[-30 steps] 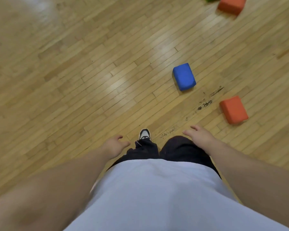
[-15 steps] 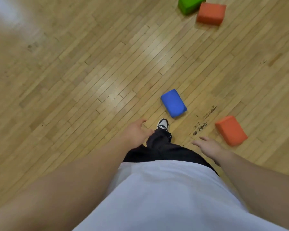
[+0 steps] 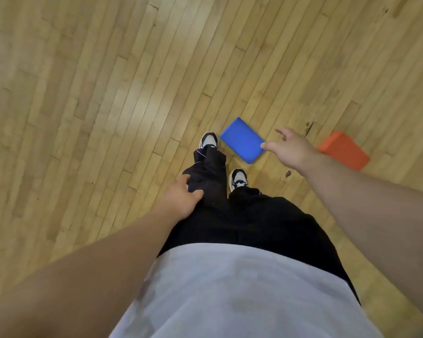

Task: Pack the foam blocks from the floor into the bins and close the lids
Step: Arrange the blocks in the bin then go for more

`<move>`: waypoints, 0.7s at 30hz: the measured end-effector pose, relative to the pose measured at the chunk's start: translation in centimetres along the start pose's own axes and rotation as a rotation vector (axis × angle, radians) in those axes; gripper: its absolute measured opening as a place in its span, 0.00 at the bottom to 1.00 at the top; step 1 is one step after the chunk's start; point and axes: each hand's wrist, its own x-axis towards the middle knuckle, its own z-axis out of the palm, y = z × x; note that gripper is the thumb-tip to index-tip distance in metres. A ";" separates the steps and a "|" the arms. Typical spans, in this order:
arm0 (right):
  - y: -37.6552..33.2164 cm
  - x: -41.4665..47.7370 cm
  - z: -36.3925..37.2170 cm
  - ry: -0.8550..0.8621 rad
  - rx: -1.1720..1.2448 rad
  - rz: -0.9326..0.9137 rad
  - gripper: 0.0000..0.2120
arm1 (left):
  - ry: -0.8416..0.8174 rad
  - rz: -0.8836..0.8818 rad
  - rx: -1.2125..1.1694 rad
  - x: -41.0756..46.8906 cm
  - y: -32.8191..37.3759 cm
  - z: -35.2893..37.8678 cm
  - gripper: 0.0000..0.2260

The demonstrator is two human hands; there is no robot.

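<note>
The blue foam block [image 3: 242,143] lies flat on the wooden floor [image 3: 95,93], with one black-and-white sneaker [image 3: 209,140] just beside it and a second sneaker [image 3: 239,179] near its lower edge. The right hand [image 3: 291,150] hangs at the block's far end with its fingers spread, loose and holding nothing. One fingertip overlaps the block's corner, though I cannot tell whether it touches. The orange foam block [image 3: 343,150] lies beyond that hand, apart from the blue one, while the left hand [image 3: 181,201], farther from the blue block than either sneaker, rests relaxed against the black trouser leg [image 3: 209,176], gripping nothing.
</note>
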 end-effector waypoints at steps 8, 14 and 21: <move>6.4 18.9 5.0 -0.008 0.061 0.263 0.39 | -0.017 0.051 0.147 22.0 6.5 1.8 0.32; 16.1 37.3 12.3 0.006 0.141 0.340 0.43 | -0.018 0.054 0.149 43.0 8.9 10.1 0.37; 23.9 45.4 17.6 0.152 0.347 0.300 0.39 | -0.070 0.137 0.103 53.5 10.7 17.6 0.35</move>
